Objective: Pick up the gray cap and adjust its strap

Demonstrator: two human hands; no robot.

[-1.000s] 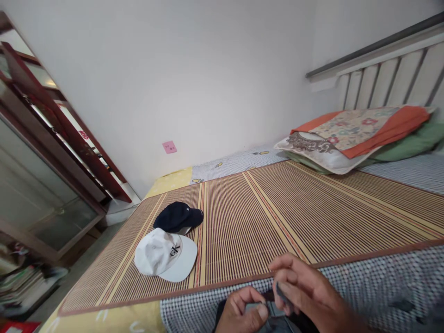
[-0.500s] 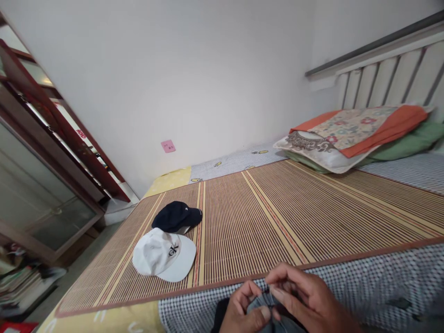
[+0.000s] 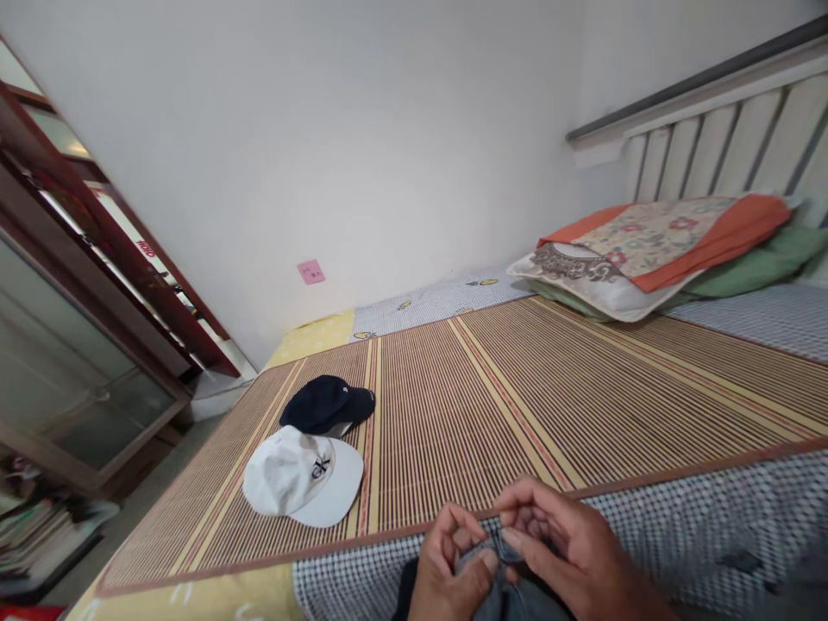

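Note:
At the bottom edge, my left hand (image 3: 453,573) and my right hand (image 3: 562,552) pinch a small piece of grey-blue fabric (image 3: 495,591) between their fingertips, close together over the checked bed sheet (image 3: 705,526). Most of the fabric is cut off by the frame, so what it is cannot be made out. A white cap (image 3: 301,476) with a black logo lies on the striped bamboo mat (image 3: 517,388) to the left of my hands. A dark navy cap (image 3: 327,404) rests just behind the white one.
Stacked pillows (image 3: 653,246) in orange, green and patterned covers lie at the slatted headboard (image 3: 718,138) on the right. A glass-fronted wooden cabinet (image 3: 78,336) stands left of the bed, with piled books (image 3: 39,526) below it. A pink note (image 3: 311,272) sticks to the white wall.
My hands have closed together on the fabric; the right hand moved left and its fingers curled in to meet the left fingertips. The view shifted slightly. The caps stayed put.

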